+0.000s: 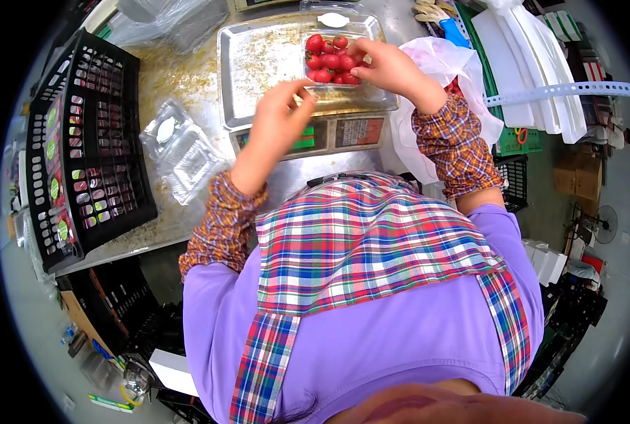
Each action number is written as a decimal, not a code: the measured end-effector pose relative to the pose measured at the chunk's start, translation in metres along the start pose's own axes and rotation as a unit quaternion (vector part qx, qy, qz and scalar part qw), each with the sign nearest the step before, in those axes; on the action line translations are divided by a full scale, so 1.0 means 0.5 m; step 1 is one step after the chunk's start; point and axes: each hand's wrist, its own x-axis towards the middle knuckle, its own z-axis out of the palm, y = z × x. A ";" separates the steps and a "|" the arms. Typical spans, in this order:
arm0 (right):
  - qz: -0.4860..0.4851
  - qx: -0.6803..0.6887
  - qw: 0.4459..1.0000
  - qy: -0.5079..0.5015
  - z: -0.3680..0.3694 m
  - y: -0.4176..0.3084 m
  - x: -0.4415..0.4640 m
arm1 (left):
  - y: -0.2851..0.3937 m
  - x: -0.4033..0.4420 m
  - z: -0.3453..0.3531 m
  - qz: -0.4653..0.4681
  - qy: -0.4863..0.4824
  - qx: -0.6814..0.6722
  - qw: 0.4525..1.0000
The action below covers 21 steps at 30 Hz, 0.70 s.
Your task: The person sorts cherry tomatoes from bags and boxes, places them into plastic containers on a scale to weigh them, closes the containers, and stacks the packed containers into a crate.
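Observation:
Red cherry tomatoes [330,60] with small green stems fill the base of a clear plastic clamshell, its lid [333,21] folded back on the far side. The clamshell rests on the right part of a metal weighing tray [255,71]. At its right edge, my right hand [389,67] has thumb and fingers closed around a cherry tomato, partly hidden by the fingers. My left hand [278,116] hovers over the tray's front edge, left of the clamshell. Its thumb and forefinger are apart, with nothing seen between them.
Below the tray is the scale's keypad [359,132]. An open clear clamshell [181,152] lies left. A black crate [110,134] of labelled packs stands at far left. Right of the scale is a white plastic bag [417,134] with red fruit inside. Clear plastic packaging [163,21] lies behind.

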 end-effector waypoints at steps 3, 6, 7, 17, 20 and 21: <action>-0.004 -0.031 1.000 0.003 -0.003 0.005 -0.007 | -0.024 0.065 -0.013 0.038 0.042 0.074 0.996; 0.038 -0.097 0.994 0.015 -0.011 -0.014 -0.008 | -0.046 0.126 0.005 0.113 0.045 0.116 0.986; 0.058 -0.124 0.990 0.018 -0.014 -0.021 -0.007 | -0.047 0.137 0.011 0.138 0.043 0.129 0.981; -0.028 -0.020 0.998 -0.043 -0.023 0.032 -0.015 | -0.031 0.178 0.049 0.119 -0.086 0.242 0.959; -0.012 0.004 1.000 -0.020 -0.019 0.036 -0.014 | -0.036 0.180 0.056 0.161 -0.076 0.252 0.951; -0.013 0.006 1.000 -0.018 -0.019 0.026 -0.012 | -0.036 0.181 0.057 0.160 -0.081 0.248 0.952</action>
